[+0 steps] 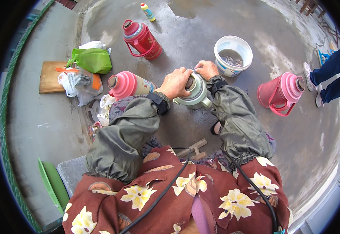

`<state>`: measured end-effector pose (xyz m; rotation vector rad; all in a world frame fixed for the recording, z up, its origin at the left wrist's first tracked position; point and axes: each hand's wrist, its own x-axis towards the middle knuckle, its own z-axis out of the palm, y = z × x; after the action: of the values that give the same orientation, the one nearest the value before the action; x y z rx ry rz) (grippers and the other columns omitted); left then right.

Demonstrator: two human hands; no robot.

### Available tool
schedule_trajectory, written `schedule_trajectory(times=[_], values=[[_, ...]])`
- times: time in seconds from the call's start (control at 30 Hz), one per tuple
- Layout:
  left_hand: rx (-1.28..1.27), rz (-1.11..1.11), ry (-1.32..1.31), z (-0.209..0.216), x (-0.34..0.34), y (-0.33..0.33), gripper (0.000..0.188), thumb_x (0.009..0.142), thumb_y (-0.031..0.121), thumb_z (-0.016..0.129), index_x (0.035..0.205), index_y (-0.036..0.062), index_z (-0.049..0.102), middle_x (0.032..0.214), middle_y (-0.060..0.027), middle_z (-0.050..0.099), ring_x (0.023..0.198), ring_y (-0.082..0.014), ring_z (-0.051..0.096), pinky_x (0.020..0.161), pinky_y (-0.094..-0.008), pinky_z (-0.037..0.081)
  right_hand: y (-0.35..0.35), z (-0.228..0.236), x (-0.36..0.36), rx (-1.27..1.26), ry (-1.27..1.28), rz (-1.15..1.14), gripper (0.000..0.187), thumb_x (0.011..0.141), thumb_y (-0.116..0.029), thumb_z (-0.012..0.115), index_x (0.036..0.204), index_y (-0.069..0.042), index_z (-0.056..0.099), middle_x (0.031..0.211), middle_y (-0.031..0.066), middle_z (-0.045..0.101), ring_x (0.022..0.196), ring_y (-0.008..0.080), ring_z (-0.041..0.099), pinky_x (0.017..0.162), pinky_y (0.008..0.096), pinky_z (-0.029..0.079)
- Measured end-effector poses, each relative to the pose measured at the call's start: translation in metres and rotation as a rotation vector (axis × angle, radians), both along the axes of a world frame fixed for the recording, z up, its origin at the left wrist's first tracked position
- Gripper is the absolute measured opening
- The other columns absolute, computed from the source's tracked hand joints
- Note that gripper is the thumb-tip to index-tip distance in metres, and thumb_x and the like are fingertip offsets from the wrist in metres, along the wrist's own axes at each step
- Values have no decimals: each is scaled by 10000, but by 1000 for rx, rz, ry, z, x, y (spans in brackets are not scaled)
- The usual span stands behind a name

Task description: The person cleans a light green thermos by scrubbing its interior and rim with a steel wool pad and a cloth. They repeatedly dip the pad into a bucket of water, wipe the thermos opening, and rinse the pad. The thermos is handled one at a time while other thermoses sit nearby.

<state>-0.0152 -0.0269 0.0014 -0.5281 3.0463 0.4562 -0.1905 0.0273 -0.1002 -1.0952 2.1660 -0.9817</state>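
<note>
Patchy grey floor (pixel 294 148).
On it: red flask (pixel 143 45), left pink flask (pixel 126 86), right pink flask (pixel 273 91), white bucket (pixel 226 70), small bottle (pixel 149 14); pale green flask (pixel 193 100) likely too, seen top-down.

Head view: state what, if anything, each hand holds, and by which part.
The left hand grips the pale green thermos flask by the left side of its top; whether the right hand holds anything cannot be told.

A damp-looking, patchy grey floor (pixel 193 39) gleams softly.

pale green flask (pixel 196 93) partly hidden, bystander (pixel 331 73) cropped
</note>
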Motion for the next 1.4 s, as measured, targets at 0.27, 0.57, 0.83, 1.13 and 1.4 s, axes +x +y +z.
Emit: schedule_trajectory(times=[0.27,0.57,0.83,1.13,1.4], values=[[21,22,16,-1,2,-1,733,583,241,787,1229,85,479,1065,-125,528,1033,-312,541,866,-400,476,80,4,31,-17,-271,-254,154,717,-151,729,819,-40,693,714,48,658,665,109,583,651,271,467],[18,7,1,-1,-1,-2,723,589,248,784,1223,88,475,1059,-119,524,1031,-309,541,861,-405,480,-11,-22,-44,75,-238,208,177,689,-170,710,833,-66,706,764,80,685,709,177,635,670,302,486],[7,28,-8,0,1,-1,738,579,252,784,1230,93,474,1053,-115,525,1025,-306,543,850,-403,487,91,-18,53,-342,-435,-372,127,720,-89,712,840,-62,680,810,62,635,758,162,606,694,296,475],[-2,32,-43,1,0,1,748,580,264,788,1240,102,476,1054,-117,525,1041,-307,540,873,-401,479,26,10,10,-1,77,-88,134,754,-205,680,860,-125,687,867,115,622,865,293,615,764,379,481],[5,42,-30,0,2,0,747,582,262,789,1243,104,480,1061,-113,529,1048,-304,538,875,-398,480,98,14,60,34,69,-186,95,728,-170,663,819,-145,662,873,94,600,882,310,596,757,416,478]])
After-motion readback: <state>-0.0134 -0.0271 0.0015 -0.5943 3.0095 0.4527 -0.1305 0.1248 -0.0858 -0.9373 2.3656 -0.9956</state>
